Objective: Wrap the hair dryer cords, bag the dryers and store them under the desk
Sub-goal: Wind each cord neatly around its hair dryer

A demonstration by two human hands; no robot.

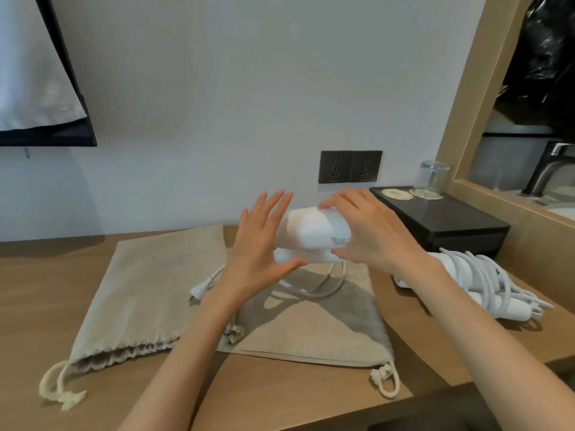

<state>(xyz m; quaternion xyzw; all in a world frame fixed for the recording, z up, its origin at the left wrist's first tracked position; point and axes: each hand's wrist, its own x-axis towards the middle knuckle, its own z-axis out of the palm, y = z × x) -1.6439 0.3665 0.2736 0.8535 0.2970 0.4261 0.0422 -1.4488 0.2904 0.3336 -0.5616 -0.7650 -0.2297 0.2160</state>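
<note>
A white hair dryer (311, 234) is held above the desk, folded on its handle. My right hand (370, 231) grips its right end, fingers curled over the top and thumb below. My left hand (259, 244) has straight fingers against its left end, thumb under the handle. Its loose cord (323, 290) hangs down in a loop, and the plug (202, 289) lies on a beige drawstring bag (146, 293). A second beige bag (314, 325) lies under the dryer. Another white dryer (485, 284), cord wound around it, lies at the right.
The wooden desk (280, 396) runs along a white wall with a dark double socket (350, 166). A black box (441, 222) with coasters and an upturned glass (432, 180) stands at the back right. A framed mirror (529, 119) lies to the right.
</note>
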